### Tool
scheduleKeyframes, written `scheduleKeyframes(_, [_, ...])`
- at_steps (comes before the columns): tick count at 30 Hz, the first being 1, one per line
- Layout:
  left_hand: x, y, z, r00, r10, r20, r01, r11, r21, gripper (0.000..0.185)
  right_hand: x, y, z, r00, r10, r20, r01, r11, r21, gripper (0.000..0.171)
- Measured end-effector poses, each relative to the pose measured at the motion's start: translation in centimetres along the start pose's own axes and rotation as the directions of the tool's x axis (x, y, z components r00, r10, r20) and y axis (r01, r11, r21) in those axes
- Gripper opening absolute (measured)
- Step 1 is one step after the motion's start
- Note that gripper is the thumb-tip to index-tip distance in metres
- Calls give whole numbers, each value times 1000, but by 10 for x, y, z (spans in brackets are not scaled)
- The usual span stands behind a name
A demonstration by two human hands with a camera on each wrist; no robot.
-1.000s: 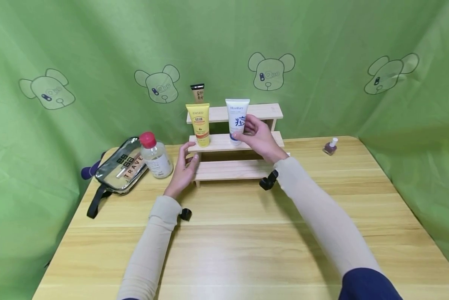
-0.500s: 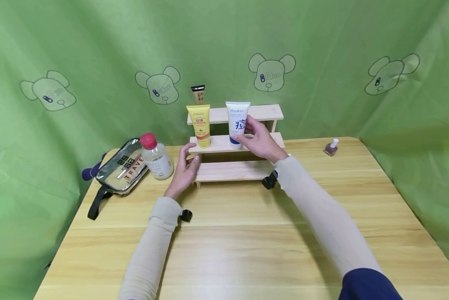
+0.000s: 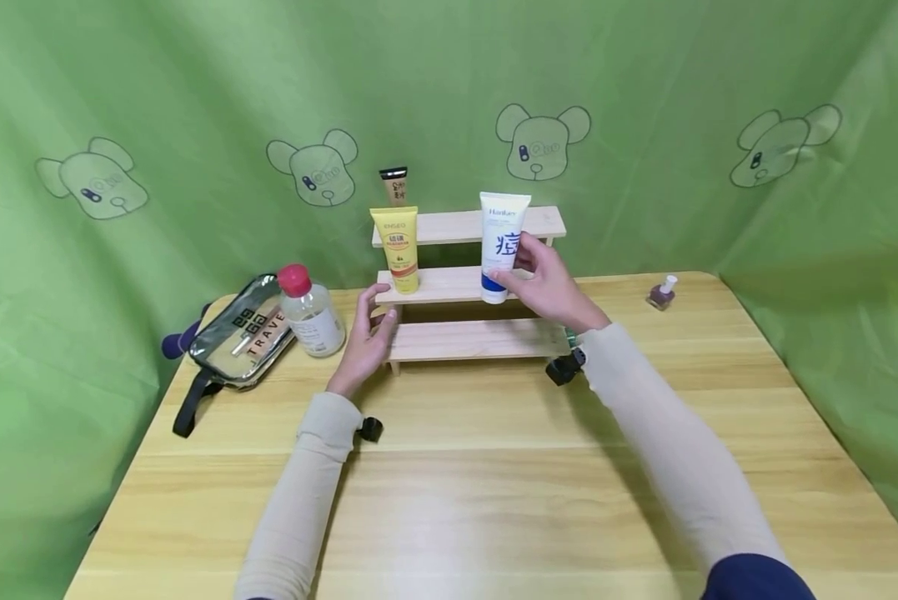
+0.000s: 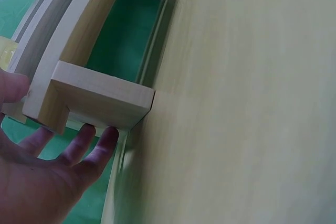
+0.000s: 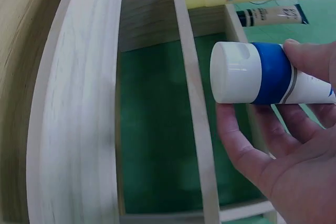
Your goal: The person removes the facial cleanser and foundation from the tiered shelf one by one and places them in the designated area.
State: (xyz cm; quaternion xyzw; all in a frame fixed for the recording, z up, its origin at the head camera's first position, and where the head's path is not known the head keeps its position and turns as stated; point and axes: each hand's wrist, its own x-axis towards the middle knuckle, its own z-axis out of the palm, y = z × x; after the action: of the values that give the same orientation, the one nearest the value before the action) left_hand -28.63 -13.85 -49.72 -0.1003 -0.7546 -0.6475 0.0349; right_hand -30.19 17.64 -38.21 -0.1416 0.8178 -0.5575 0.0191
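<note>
My right hand [image 3: 549,287] pinches a white squeeze tube [image 3: 503,221] between thumb and fingers, its blue-banded white cap [image 5: 239,72] pointing down. The tube is held at the middle tier of a three-tier wooden rack [image 3: 486,337]; whether the cap touches wood I cannot tell. My left hand [image 3: 364,342] is at the rack's left end. In the left wrist view, its fingertips [image 4: 107,136] touch the end panel [image 4: 107,95]. A yellow squeeze tube [image 3: 397,246] stands at the left of the middle tier. Behind it, a beige tube [image 3: 394,187] with a black end is partly hidden.
Left of the rack stands a clear bottle [image 3: 317,325] with a red cap, beside a transparent travel pouch [image 3: 238,333]. A purple item [image 3: 182,337] lies behind the pouch. A small nail polish bottle [image 3: 661,293] is at the far right. Green curtain surrounds the wooden table [image 3: 449,500].
My right hand has moved the white tube rightward along the middle tier, slightly tilting it. The left hand stays at the rack's end.
</note>
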Motion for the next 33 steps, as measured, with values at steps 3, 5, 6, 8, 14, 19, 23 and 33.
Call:
scheduleKeyframes(3, [0, 1, 0, 1000, -2, 0, 2, 1000, 9, 48, -6, -1, -9, 1000, 7, -14, -7, 1000, -7, 58])
scheduleKeyframes(5, [0, 1, -1, 1000, -6, -2, 6, 1000, 13, 48, -9, -2, -14, 1000, 14, -18, -15, 1000, -13, 57])
scheduleKeyframes(6, [0, 1, -2, 1000, -8, -3, 8, 1000, 14, 48, -10, -2, -17, 1000, 18, -18, -18, 1000, -14, 57])
scheduleKeyframes(8, [1, 0, -3, 1000, -7, -6, 7, 1000, 11, 48, -13, -3, -22, 1000, 19, -23, -20, 1000, -22, 58])
scheduleKeyframes(14, [2, 0, -2, 1000, 11, 1, -11, 1000, 10, 48, -29, 3, -40, 999, 25, -35, -26, 999, -21, 69])
scheduleKeyframes(19, [2, -1, -1, 1000, 19, 1, -19, 1000, 10, 47, -45, 11, -53, 998, 35, -52, -35, 999, -4, 68])
scheduleKeyframes(23, [1, -1, 0, 1000, 23, -6, -23, 1000, 1, 47, -56, 19, -62, 996, 62, -56, -62, 998, -6, 67])
scheduleKeyframes(33, [2, 0, 0, 1000, 22, 0, -22, 1000, 22, 48, -78, 43, -83, 987, 131, -97, -145, 978, -152, 75])
